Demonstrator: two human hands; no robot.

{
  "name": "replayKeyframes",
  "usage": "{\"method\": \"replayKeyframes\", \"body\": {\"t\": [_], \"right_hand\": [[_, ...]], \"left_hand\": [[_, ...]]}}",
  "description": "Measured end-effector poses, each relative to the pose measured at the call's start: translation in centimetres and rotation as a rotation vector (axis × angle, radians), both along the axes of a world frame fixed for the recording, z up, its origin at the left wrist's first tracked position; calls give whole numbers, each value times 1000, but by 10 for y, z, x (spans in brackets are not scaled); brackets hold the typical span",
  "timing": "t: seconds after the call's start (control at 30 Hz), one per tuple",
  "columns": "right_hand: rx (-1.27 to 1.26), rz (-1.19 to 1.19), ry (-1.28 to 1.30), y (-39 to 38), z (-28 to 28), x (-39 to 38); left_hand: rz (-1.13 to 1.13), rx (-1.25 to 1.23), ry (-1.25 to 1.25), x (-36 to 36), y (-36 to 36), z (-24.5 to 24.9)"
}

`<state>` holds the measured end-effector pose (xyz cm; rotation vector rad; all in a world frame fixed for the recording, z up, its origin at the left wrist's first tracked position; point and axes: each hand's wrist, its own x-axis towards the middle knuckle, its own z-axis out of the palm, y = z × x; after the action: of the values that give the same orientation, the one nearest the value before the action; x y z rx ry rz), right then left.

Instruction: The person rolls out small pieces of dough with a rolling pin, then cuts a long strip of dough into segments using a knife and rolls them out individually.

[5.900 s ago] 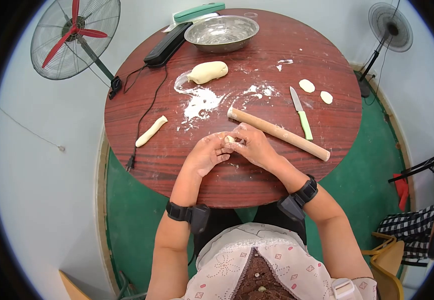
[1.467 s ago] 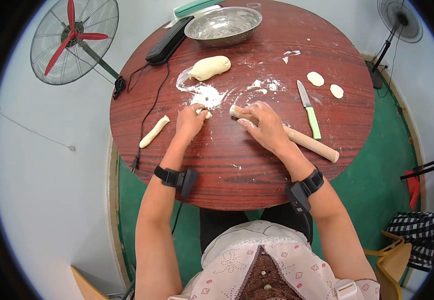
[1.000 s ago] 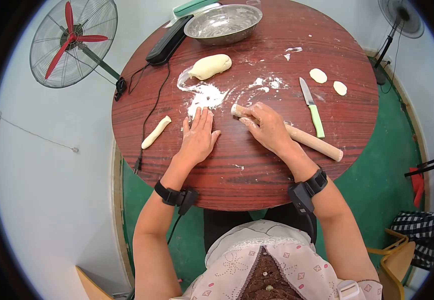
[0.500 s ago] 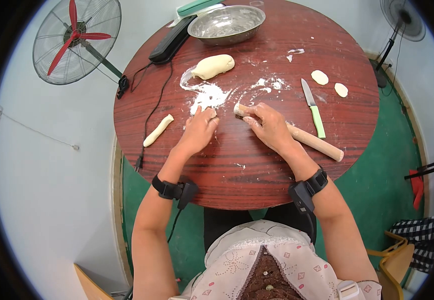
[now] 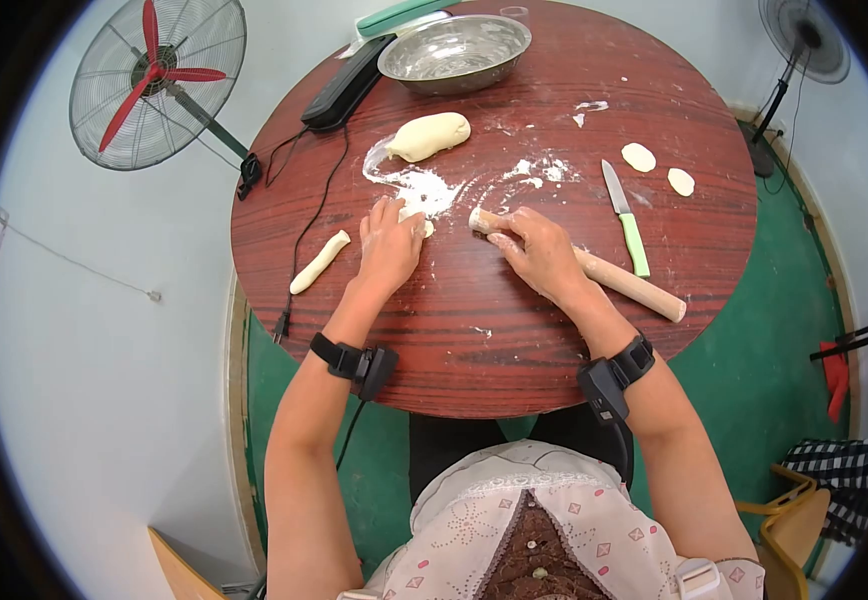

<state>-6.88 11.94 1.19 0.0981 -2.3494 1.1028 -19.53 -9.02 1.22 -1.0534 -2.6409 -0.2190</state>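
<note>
My left hand (image 5: 390,245) rests at the edge of the flour patch (image 5: 429,190), its fingers bent over a small piece of dough (image 5: 428,229) that peeks out by the thumb. My right hand (image 5: 542,252) is closed around the wooden rolling pin (image 5: 634,287), which slants across the table, its floury end past my fingers. A dough rope (image 5: 320,262) lies left of my left hand. Beyond the flour sits a larger lump of dough (image 5: 432,136). To the right are a knife with a green handle (image 5: 634,245) and two flattened dough rounds, one nearer the back (image 5: 639,157).
A metal bowl (image 5: 454,75) stands at the back of the round table (image 5: 434,350), beside a long black case (image 5: 349,85). A black cable with a plug (image 5: 281,325) runs down the left side. Fans stand at left (image 5: 154,75) and right (image 5: 804,35).
My left hand has shifted slightly left, uncovering more of the small dough piece by the thumb. The right hand and rolling pin have stayed in place.
</note>
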Motion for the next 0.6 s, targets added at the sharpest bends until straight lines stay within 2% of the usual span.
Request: {"method": "replayKeyframes", "body": {"t": [0.1, 0.3, 0.4, 0.5, 0.6], "right_hand": [[10, -4, -3, 0, 0, -1], [15, -5, 3, -1, 0, 0], [23, 2, 6, 0, -1, 0], [31, 5, 3, 0, -1, 0], [28, 11, 9, 1, -1, 0]], "left_hand": [[-46, 50, -17, -4, 1, 2], [66, 120, -175, 2, 6, 21], [166, 184, -351, 2, 6, 30], [65, 284, 1, -13, -4, 12], [169, 191, -124, -27, -12, 11]]}}
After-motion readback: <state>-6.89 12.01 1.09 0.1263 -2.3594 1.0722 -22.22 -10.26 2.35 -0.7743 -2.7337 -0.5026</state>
